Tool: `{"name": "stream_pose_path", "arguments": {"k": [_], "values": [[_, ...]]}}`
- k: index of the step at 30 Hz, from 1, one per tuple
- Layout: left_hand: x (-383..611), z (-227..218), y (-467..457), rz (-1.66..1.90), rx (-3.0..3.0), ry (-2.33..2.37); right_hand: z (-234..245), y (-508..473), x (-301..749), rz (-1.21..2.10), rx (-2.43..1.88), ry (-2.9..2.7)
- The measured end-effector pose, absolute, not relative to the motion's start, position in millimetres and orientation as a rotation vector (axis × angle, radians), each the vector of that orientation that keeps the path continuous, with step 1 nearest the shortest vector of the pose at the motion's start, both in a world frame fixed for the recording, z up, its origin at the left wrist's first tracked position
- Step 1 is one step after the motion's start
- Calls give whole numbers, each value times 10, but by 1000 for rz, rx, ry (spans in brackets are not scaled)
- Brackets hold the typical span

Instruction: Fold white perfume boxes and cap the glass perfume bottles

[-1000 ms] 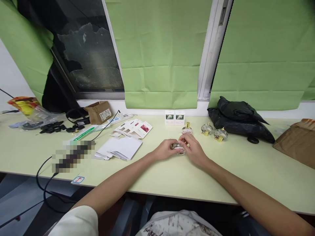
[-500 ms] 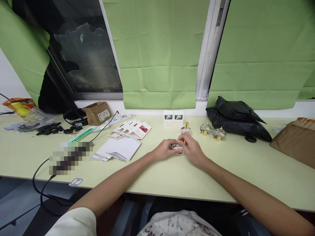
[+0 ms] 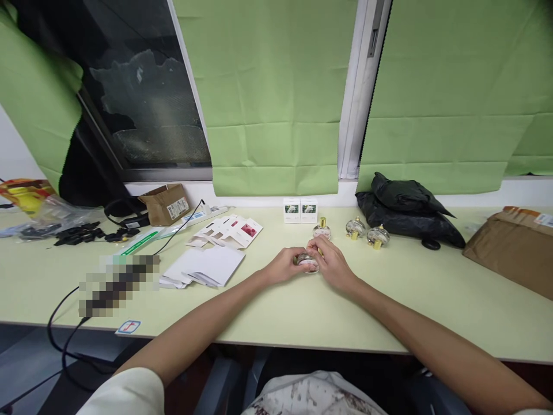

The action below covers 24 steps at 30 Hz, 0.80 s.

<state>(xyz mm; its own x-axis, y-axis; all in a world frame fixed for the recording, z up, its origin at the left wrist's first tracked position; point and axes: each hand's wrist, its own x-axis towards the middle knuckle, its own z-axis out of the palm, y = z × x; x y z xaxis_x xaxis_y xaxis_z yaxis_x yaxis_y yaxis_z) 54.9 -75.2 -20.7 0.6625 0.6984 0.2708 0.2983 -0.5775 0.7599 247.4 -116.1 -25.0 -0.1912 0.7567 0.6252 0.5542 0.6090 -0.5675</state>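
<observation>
My left hand (image 3: 283, 266) is closed around the side of a round glass perfume bottle (image 3: 307, 264) on the table. Over its top, my right hand (image 3: 333, 263) has its fingers pinched at the neck; a bit of gold shows there, but the fingertips hide most of it. Just behind stands another perfume bottle (image 3: 322, 231) with a gold top. Two more bottles, one (image 3: 355, 227) and another (image 3: 378, 236), sit to the right, each with a gold cap in front.
Two small white boxes (image 3: 300, 211) stand at the back by the green curtain. Flattened white cartons (image 3: 203, 266) and printed ones (image 3: 242, 230) lie left. Black plastic bags (image 3: 406, 213) and a brown parcel (image 3: 514, 248) are right. An open cardboard box (image 3: 166, 206) and cables are at the left.
The view has shifted slightly. Both hands stay on the same bottle, with the right fingers moving only a little at its top.
</observation>
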Motion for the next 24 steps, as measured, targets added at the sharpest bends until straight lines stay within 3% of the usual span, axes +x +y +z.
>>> {"name": "stream_pose_path", "arguments": {"k": [14,18,24], "values": [[549,-199,-745,733,2223,785,-110,-1153,2509,282,-1006,-1813],[555,-188,-759,748,2218,814,58,-1089,2604,133,-996,-1559],[550,-219,-745,752,2203,850,-73,-960,2754,-13,-1037,-1650]]}}
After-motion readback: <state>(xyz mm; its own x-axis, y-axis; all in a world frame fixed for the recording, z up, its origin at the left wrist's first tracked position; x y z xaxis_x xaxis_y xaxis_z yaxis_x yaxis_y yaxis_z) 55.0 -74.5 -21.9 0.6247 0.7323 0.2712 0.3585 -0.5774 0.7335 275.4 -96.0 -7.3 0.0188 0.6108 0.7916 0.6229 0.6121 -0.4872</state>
